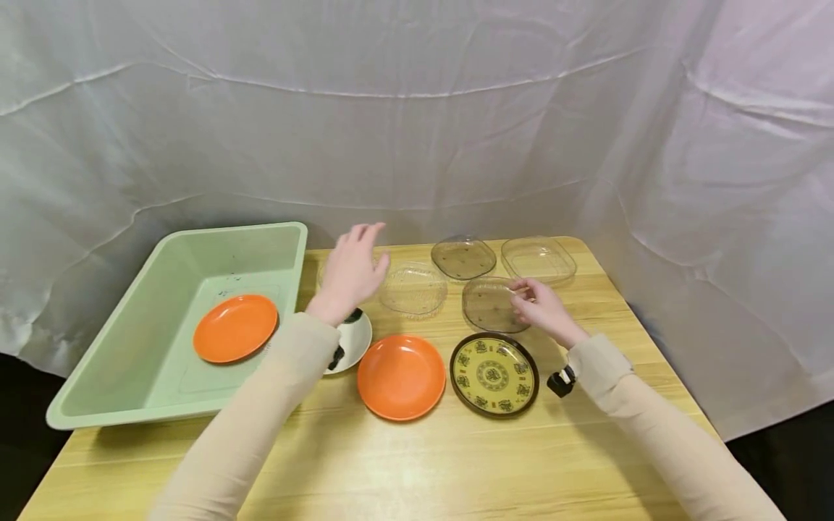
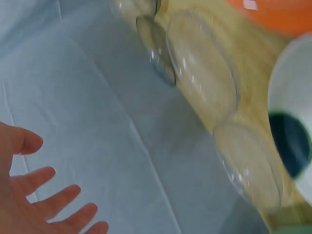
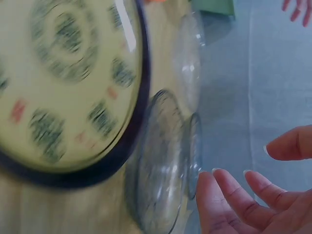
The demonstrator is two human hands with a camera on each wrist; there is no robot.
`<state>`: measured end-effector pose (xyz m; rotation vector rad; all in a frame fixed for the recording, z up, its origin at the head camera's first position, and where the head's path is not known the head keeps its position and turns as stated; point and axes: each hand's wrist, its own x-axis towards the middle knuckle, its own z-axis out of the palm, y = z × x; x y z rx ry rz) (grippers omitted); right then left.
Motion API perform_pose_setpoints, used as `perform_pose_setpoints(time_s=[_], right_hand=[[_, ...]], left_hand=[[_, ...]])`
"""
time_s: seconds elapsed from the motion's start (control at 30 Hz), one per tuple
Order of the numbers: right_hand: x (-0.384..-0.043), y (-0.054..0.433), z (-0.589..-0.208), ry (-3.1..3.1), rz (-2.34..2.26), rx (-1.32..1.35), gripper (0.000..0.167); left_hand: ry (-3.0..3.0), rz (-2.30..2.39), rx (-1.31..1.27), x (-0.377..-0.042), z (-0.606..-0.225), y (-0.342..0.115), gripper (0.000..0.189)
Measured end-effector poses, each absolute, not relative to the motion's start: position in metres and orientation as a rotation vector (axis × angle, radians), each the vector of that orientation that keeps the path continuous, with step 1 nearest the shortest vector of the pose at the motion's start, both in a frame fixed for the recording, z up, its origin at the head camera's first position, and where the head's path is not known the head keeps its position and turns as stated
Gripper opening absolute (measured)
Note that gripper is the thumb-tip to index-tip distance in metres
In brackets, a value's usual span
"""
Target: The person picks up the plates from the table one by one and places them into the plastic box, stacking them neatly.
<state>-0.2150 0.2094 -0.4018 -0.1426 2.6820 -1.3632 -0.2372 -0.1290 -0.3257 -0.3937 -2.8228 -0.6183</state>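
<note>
My left hand (image 1: 350, 273) is raised with spread fingers, holding nothing. In the head view it overlaps a white plate with dark green patches (image 1: 355, 340) and a clear dish partly hidden behind it. A clear ribbed dish (image 1: 413, 291) lies just right of that hand. My right hand (image 1: 544, 310) is at the right edge of a smoky clear dish (image 1: 489, 307). In the right wrist view its thumb (image 3: 292, 144) and fingers stand apart with nothing between them. Nearer me lies a yellow patterned plate with a dark rim (image 1: 493, 375), beside an orange plate (image 1: 401, 378).
A pale green basin (image 1: 176, 253) on the left holds another orange plate (image 1: 236, 328). A second smoky dish (image 1: 463, 258) and a clear squarish dish (image 1: 538, 260) lie near the table's back edge. Behind the wooden table (image 1: 417, 470) hangs a pale curtain (image 1: 417, 145).
</note>
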Motion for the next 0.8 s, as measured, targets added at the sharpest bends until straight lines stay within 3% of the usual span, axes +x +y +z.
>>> perform_pose_setpoints(time_s=[0.4, 0.8], right_hand=[[-0.2, 0.238, -0.418, 2.77, -1.071, -0.221, 0.047], [-0.194, 0.24, -0.44, 2.73, -0.942, -0.233, 0.046]], left_hand=[[-2.873, -0.369, -0.837, -0.208, -0.372, -0.075, 0.051], [-3.024, -0.193, -1.014, -0.185, -0.407, -0.055, 0.066]])
